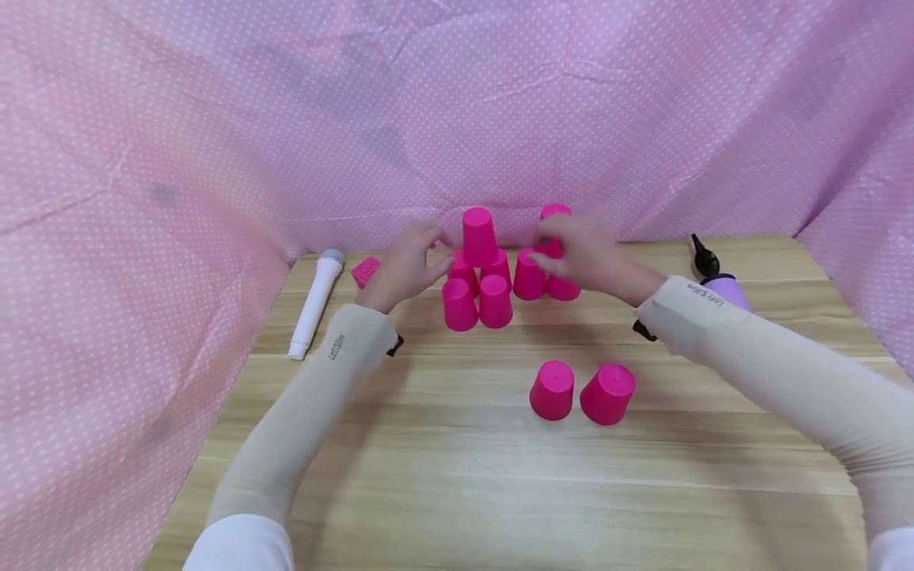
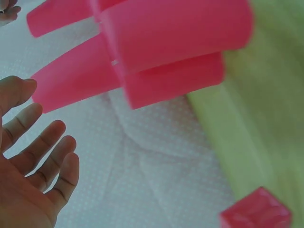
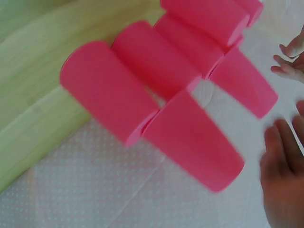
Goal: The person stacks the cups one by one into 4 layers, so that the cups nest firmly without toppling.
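Pink cups stand upside down in two stacks at the back of the table. On the left stack, one cup (image 1: 480,236) sits above several lower cups (image 1: 460,305). My left hand (image 1: 410,266) is just left of that top cup, fingers spread, the thumb close to its end in the left wrist view. The right stack has an upper cup (image 3: 194,142) over two lower cups (image 3: 109,92). Beside that upper cup is my right hand (image 1: 589,254), overlapping it in the head view. The right wrist view shows its blurred fingers (image 3: 280,147) apart from the cup, holding nothing.
Two more pink cups (image 1: 552,391) stand upside down nearer the front. A white microphone (image 1: 314,305) and a pink block (image 1: 366,271) lie at the left. At the right is a purple object (image 1: 727,292) with a black nozzle. A dotted pink cloth (image 1: 428,119) hangs behind the table.
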